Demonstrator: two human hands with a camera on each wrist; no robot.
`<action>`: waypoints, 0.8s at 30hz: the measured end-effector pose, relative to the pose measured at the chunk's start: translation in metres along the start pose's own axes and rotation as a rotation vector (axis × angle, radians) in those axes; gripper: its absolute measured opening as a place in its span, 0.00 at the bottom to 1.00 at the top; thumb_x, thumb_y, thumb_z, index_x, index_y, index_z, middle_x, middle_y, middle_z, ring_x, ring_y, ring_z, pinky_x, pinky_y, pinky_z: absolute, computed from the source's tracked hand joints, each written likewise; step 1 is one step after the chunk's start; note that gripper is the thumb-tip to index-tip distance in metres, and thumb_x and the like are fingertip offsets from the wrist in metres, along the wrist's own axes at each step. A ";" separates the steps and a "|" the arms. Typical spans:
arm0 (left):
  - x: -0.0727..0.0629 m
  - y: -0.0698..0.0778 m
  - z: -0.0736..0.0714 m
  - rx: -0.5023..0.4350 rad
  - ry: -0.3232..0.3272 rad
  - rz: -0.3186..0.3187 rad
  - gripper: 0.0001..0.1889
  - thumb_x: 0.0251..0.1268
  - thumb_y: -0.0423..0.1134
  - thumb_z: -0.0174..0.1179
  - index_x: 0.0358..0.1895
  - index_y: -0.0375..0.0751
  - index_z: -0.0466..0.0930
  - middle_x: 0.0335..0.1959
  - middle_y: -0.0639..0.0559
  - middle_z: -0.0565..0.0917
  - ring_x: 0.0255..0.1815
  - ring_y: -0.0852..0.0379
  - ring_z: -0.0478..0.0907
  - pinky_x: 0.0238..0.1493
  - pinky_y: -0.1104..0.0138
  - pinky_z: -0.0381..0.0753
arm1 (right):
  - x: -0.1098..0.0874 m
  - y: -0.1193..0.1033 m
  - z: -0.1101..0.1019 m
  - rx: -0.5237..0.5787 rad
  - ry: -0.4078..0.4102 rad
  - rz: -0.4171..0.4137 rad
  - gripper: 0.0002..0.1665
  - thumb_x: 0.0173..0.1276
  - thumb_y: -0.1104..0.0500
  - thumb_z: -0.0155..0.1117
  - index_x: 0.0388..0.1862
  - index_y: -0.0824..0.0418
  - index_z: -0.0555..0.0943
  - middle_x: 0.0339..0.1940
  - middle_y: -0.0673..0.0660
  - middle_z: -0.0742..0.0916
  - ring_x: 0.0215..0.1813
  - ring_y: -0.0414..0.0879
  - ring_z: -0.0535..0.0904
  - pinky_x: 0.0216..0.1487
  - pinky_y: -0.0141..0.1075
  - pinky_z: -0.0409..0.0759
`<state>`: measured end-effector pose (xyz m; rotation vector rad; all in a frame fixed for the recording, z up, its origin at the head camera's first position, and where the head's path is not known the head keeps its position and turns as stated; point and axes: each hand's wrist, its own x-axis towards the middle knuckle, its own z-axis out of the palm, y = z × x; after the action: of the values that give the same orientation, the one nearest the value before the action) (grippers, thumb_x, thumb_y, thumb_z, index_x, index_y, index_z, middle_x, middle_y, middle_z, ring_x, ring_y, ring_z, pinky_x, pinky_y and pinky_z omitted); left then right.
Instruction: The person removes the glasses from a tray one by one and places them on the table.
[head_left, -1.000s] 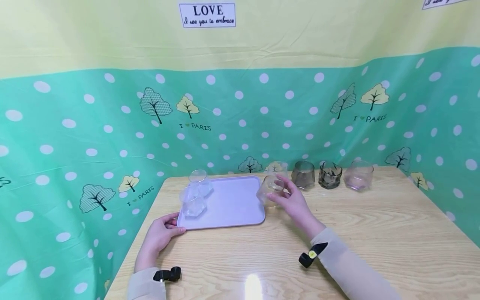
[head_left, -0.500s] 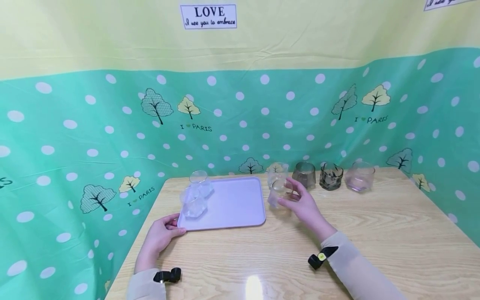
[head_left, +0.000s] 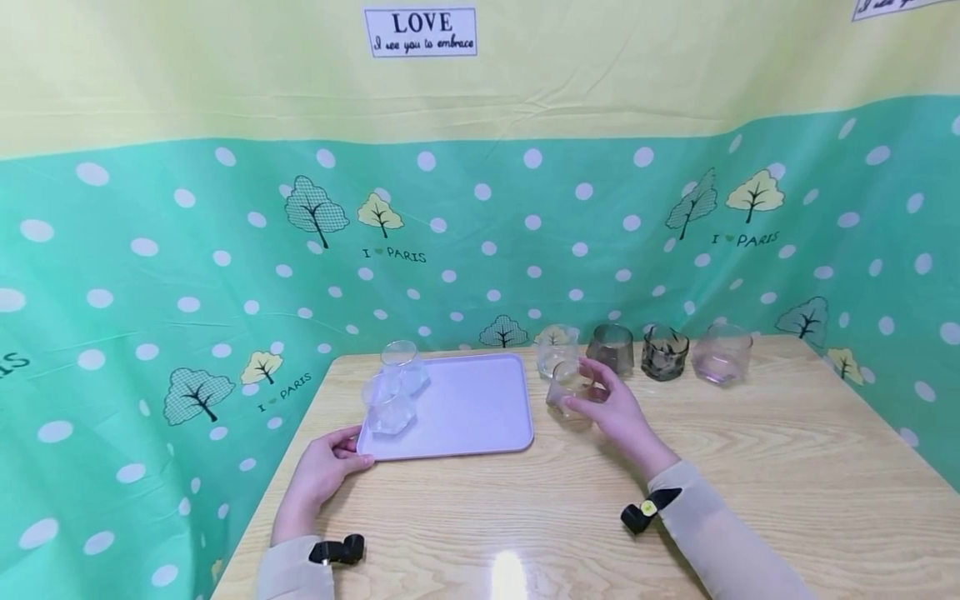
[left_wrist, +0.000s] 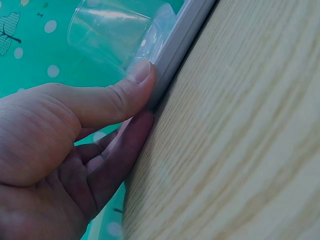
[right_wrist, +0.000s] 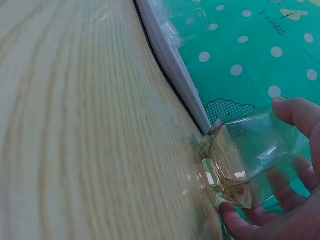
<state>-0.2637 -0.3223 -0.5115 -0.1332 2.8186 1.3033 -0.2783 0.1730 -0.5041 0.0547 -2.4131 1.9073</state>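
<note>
My left hand point(head_left: 324, 468) pinches the front left corner of the lavender tray point(head_left: 468, 408), thumb on the rim and fingers curled at its side, as the left wrist view shows. Two clear glasses stand along the tray's left side: a front one point(head_left: 390, 414) and a back one point(head_left: 405, 371). Just right of the tray, my right hand point(head_left: 618, 412) holds a faintly amber glass point(right_wrist: 232, 172) upright, thumb on one side and fingers round the other. Its base is right at the tabletop.
Behind the held glass is another clear glass point(head_left: 557, 354). To its right stand a smoky grey glass point(head_left: 611, 350), a dark faceted glass point(head_left: 664, 354) and a pinkish glass point(head_left: 722, 357). A polka-dot cloth point(head_left: 480, 250) hangs behind the wooden table point(head_left: 450, 517).
My right hand has moved the amber glass rightward, away from the tray's right edge, and down to the tabletop. My left hand keeps its grip on the tray corner.
</note>
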 end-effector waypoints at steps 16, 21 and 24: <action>-0.001 0.000 0.002 0.001 -0.003 -0.002 0.37 0.61 0.39 0.80 0.72 0.31 0.77 0.48 0.44 0.83 0.42 0.53 0.80 0.47 0.61 0.77 | 0.000 0.008 0.002 -0.006 -0.033 -0.022 0.55 0.69 0.54 0.79 0.88 0.51 0.59 0.83 0.62 0.68 0.79 0.67 0.66 0.77 0.59 0.65; -0.001 0.000 0.001 -0.006 -0.004 -0.009 0.38 0.61 0.40 0.80 0.73 0.30 0.76 0.48 0.44 0.83 0.43 0.52 0.80 0.48 0.60 0.77 | 0.001 0.009 0.004 -0.027 -0.031 -0.033 0.54 0.70 0.52 0.78 0.88 0.50 0.59 0.84 0.62 0.68 0.80 0.67 0.65 0.79 0.58 0.63; -0.001 0.001 0.000 -0.008 -0.007 -0.010 0.38 0.62 0.39 0.80 0.73 0.30 0.76 0.48 0.43 0.83 0.43 0.52 0.80 0.48 0.61 0.77 | 0.001 0.007 0.005 -0.040 -0.036 -0.039 0.53 0.72 0.52 0.77 0.89 0.50 0.58 0.84 0.63 0.67 0.81 0.66 0.64 0.79 0.58 0.61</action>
<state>-0.2627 -0.3215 -0.5101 -0.1429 2.8034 1.3110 -0.2801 0.1694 -0.5119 0.1342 -2.4538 1.8568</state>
